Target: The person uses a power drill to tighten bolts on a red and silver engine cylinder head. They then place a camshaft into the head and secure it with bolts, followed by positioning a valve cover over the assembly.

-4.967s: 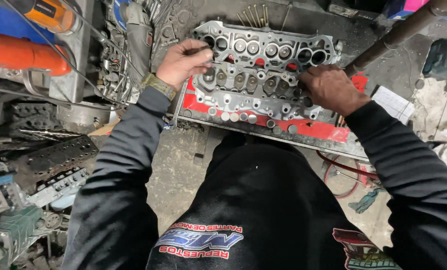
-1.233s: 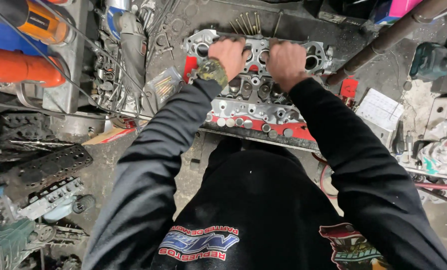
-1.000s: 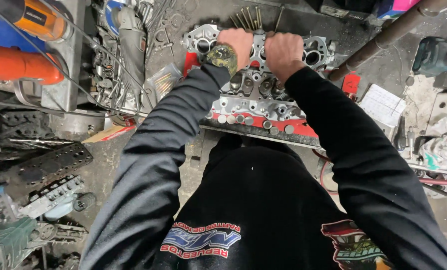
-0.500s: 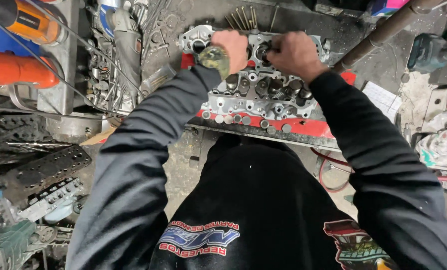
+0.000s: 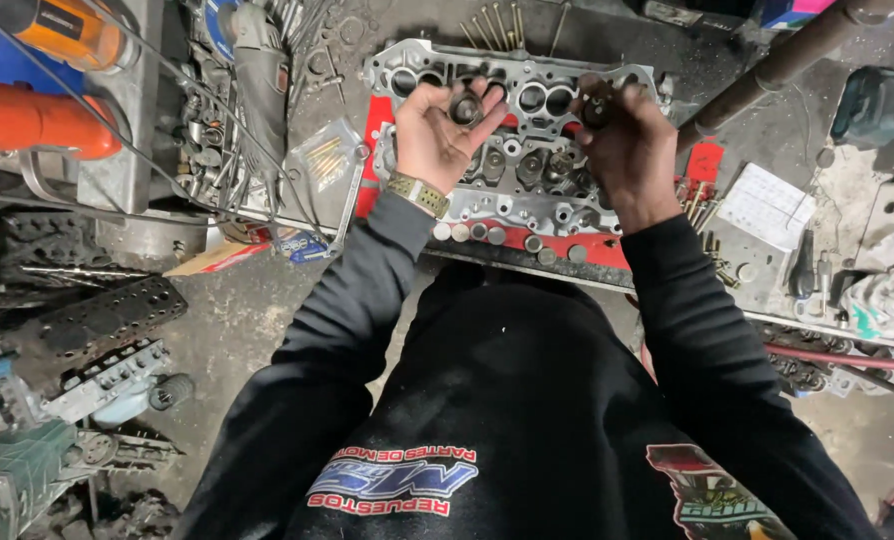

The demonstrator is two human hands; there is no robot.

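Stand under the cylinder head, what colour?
Red, showing beneath the grey cylinder head at the stand edges; head view.

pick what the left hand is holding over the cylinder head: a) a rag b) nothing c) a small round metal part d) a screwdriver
c: the left hand is palm up with a small round metal part between its fingertips, above the cylinder head.

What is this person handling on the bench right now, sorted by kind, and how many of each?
Grey metal cylinder head lying flat on the bench: 1
Small round metal cup pinched in the left hand, the left cup: 1
Small round metal cup gripped in the right hand, the right cup: 1
Loose round caps in a row along the near edge of the head: about 7, some small and hard to separate
Total: about 10
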